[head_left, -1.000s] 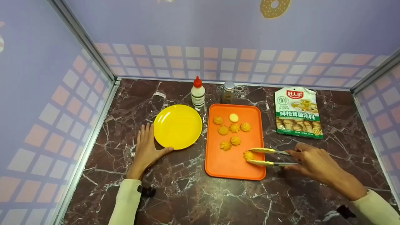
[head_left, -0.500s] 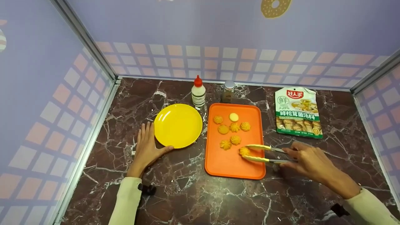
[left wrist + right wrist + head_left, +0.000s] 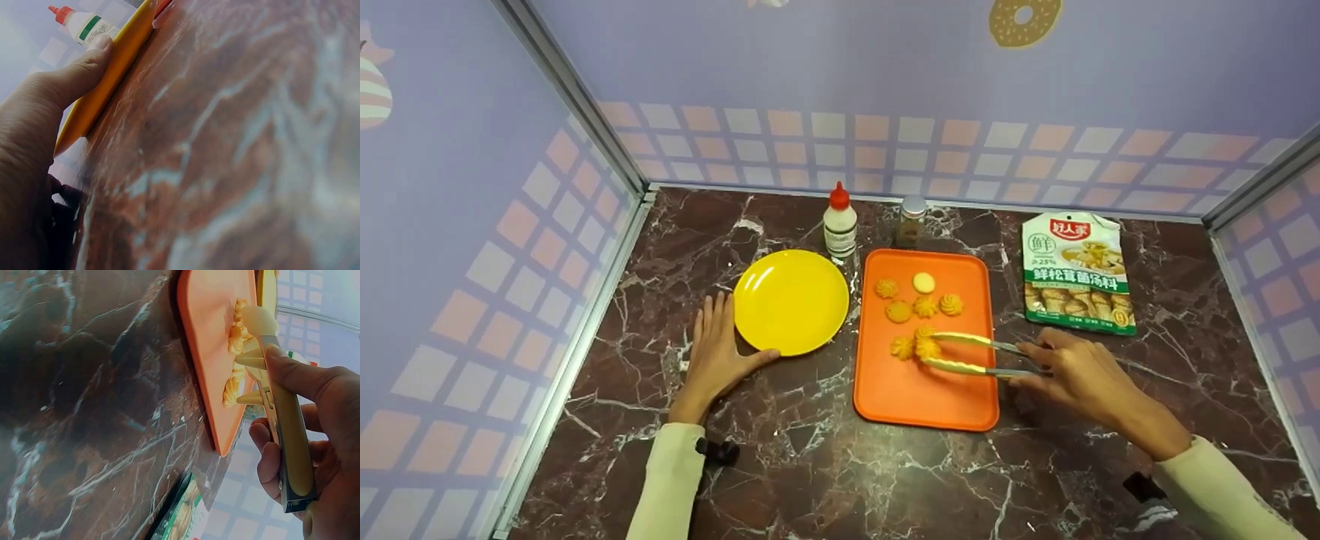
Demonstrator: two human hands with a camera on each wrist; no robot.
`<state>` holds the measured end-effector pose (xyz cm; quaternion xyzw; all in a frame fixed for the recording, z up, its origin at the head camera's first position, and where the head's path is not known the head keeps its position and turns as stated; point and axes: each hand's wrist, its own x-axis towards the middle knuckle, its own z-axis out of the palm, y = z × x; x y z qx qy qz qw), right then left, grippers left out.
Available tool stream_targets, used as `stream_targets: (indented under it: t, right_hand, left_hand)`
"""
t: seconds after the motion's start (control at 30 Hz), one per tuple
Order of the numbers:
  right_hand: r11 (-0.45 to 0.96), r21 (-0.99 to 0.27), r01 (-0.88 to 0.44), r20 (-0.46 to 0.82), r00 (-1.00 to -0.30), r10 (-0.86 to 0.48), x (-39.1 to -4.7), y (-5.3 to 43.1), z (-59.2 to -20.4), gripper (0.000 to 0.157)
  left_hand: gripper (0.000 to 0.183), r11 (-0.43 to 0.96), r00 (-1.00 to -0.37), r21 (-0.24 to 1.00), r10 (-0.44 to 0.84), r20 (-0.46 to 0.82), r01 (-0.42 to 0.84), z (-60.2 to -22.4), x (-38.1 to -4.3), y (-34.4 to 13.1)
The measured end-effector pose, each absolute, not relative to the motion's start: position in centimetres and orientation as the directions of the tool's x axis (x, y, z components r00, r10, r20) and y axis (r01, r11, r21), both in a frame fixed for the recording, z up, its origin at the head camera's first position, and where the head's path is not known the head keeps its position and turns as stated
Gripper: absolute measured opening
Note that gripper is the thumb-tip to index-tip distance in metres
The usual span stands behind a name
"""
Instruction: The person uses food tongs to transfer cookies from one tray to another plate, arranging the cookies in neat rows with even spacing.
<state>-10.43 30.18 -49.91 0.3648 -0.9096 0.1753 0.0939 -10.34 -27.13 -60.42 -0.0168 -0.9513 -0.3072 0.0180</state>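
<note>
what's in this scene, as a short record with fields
left hand: left hand flat on the marble table, thumb against the yellow plate rim
right hand: right hand grips the tongs
tongs: tips around a swirl cookie on the orange tray
tray: more cookies near its far end
behind: squeeze bottle, spice jar
right side: soup mix packet

Both arms wear pale cream long sleeves, each with a black wrist strap.
</note>
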Motion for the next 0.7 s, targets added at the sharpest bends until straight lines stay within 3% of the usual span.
stream_targets:
  t: [0.47, 0.7]
  right_hand:
    - [0.625, -0.251, -0.739, 0.389, -0.669, -0.634, -12.7, 26.8, -50.9, 0.044]
    - [0.640, -0.279, -0.716, 0.383, -0.694, -0.610, -14.1, 25.4, -50.8, 0.045]
  left_hand:
    - [0.143, 0.814, -0.998, 0.578, 0.029, 0.060, 0.058, -60.8, -10.5, -27.1]
    - [0.142, 0.816, -0.997, 0.575, 0.028, 0.065, 0.061, -60.7, -10.5, -27.2]
